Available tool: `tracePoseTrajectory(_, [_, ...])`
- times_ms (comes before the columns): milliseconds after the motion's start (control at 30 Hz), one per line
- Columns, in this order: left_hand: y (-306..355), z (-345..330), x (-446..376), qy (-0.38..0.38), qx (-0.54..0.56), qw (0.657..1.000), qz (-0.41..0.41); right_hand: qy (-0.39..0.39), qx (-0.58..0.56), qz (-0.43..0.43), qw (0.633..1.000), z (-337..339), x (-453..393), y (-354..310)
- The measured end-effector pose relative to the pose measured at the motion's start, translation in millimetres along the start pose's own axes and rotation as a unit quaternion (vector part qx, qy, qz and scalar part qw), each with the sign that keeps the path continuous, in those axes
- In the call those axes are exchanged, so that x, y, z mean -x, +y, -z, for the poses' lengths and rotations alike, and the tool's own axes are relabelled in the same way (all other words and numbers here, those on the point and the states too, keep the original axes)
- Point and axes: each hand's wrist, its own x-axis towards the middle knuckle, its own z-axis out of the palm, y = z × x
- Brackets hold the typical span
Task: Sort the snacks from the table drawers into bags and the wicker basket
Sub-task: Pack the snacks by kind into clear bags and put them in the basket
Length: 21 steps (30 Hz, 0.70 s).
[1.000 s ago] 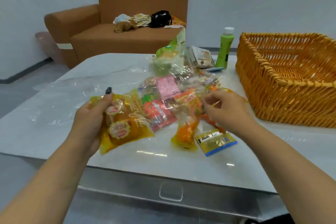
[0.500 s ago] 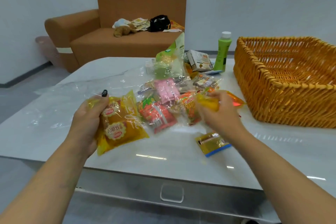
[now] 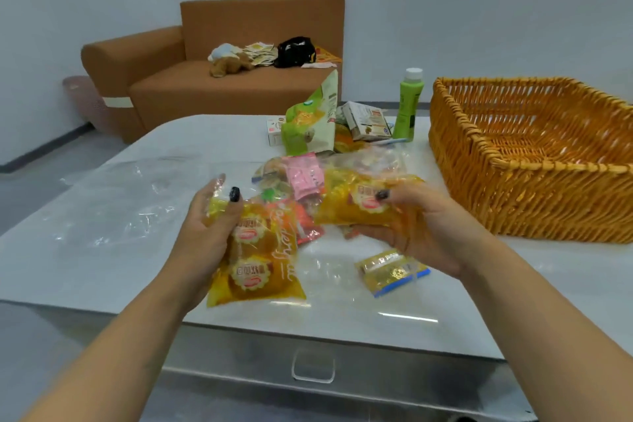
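Observation:
My left hand (image 3: 209,233) grips a clear yellow bag of small cakes (image 3: 255,260) by its top, its lower end on the white table (image 3: 102,250). Lifted just above the table, a single yellow cake packet (image 3: 356,209) sits in the grip of my right hand (image 3: 421,226). Behind both hands lies a pile of snacks, among them a pink packet (image 3: 305,175) and a red packet (image 3: 306,226). A small gold and blue packet (image 3: 390,272) lies flat near my right wrist. The wicker basket (image 3: 534,192) stands at the right, with nothing visible inside.
A green pouch (image 3: 308,123), a small carton (image 3: 366,120) and a green bottle (image 3: 407,103) stand at the table's far side. Clear plastic bags (image 3: 137,195) lie flat at the left. A drawer handle (image 3: 313,365) shows below the near edge. A brown sofa (image 3: 222,86) stands behind.
My right hand has lifted a yellow cake packet out of the pile and turned palm up with it. My left hand keeps hold of the cake bag.

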Motion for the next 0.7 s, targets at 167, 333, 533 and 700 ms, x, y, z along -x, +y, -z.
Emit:
tracePoseTrajectory(167, [-2,-15,12,-0.062,-0.050,0.997,-0.006,-0.033,-0.007,0.004,0.999,-2,-10,22])
tracePoseTrajectory(333, [0,-22,14,-0.081,-0.053,0.995,-0.007,-0.047,0.053,0.085,0.994,-2,-18,40])
tracePoseTrajectory(533, [-5,-31,21,-0.123,-0.049,0.991,0.010,-0.011,0.259,0.122,0.958,-3,-22,50])
tracePoseTrajectory(700, [-4,-31,20,-0.122,-0.032,0.992,0.028,-0.049,0.225,0.085,0.969,-2,-26,44])
